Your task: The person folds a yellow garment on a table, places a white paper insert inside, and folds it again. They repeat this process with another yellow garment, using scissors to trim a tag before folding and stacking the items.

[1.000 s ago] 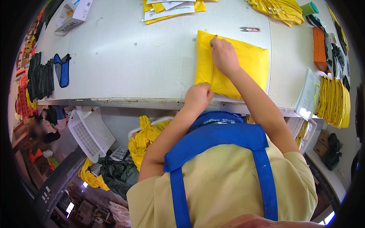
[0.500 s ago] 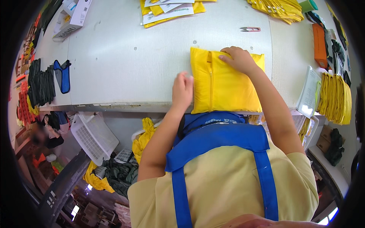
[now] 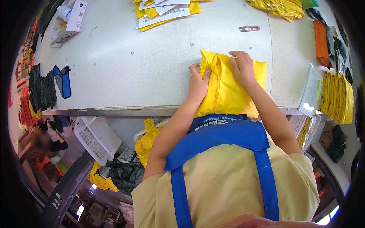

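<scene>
A yellow zippered pouch (image 3: 236, 95), plump and roughly square, lies at the front edge of the table against my blue apron (image 3: 216, 138). Its zipper runs up and down near the left side. My left hand (image 3: 198, 81) is closed on that left side, thumb on top, and the fabric bunches beside the thumb. Over the upper right part of the pouch rests my right hand (image 3: 243, 69), its fingers stretched out and slightly apart.
Thread snips (image 3: 249, 29) lie beyond the pouch. Farther off are yellow pieces with white cards (image 3: 163, 17) and a yellow stack (image 3: 279, 9). An open white box (image 3: 70, 22) and dark folded pieces (image 3: 42, 87) sit left; an orange box (image 3: 321, 43) stands right. White baskets (image 3: 99, 140) are below.
My left hand has moved right and taken hold of the pouch's left side, which is now crumpled. My right hand's fingers have straightened and spread.
</scene>
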`<action>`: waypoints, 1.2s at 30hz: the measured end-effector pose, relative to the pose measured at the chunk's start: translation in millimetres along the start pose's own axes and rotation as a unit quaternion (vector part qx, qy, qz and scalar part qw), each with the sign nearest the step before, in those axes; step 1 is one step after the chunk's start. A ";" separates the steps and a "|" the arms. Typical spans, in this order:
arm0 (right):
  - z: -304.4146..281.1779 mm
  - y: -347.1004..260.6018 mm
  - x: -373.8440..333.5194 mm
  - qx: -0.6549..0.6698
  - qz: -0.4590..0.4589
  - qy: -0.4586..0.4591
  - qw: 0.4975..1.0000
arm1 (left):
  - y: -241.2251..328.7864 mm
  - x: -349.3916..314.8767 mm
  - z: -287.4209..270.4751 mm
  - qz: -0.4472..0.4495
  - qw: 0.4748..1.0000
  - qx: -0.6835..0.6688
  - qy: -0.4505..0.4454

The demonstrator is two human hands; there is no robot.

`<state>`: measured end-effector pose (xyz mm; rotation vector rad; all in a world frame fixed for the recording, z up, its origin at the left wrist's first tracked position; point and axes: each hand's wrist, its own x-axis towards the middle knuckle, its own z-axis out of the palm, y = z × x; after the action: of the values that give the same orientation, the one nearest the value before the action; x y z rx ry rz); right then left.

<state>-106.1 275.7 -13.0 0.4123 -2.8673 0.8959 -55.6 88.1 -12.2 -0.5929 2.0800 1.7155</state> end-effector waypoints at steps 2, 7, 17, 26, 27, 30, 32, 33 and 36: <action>-14.7 -19.2 -2.0 0.038 -0.047 -0.017 0.998 | -14.6 6.6 0.3 0.015 1.000 0.013 0.012; -27.2 -45.6 -19.5 0.082 -0.106 -0.095 0.986 | -22.0 11.4 -0.7 0.005 0.981 -0.193 -0.017; -30.5 -47.2 -9.7 0.076 -0.140 -0.088 0.983 | -3.1 -2.3 -5.1 -0.019 0.989 -0.143 -0.044; -36.1 -60.0 -3.7 0.035 0.040 -0.020 0.998 | -3.3 -4.1 -10.2 -0.001 0.976 -0.185 -0.112; -43.3 -62.9 -21.6 0.054 0.099 -0.056 0.992 | 3.4 -4.7 -8.3 0.035 0.979 -0.161 -0.123; -82.3 -97.9 -74.2 0.120 0.208 -0.074 0.968 | 45.9 -24.5 -2.0 0.122 0.965 -0.084 -0.216; -106.4 -111.0 -108.4 0.178 0.270 0.031 0.946 | 86.7 -44.6 6.5 0.162 0.936 -0.029 -0.310; -120.1 -118.3 -124.9 0.205 0.290 0.082 0.931 | 98.1 -57.2 19.5 0.194 0.908 -0.017 -0.372; -166.2 -135.5 -185.7 0.104 0.293 0.261 0.914 | 110.3 -114.6 63.5 0.291 0.786 0.005 -0.546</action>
<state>114.6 305.5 162.7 -0.6264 -2.4028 1.1760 -17.9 178.2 128.5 0.9816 1.3877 1.6536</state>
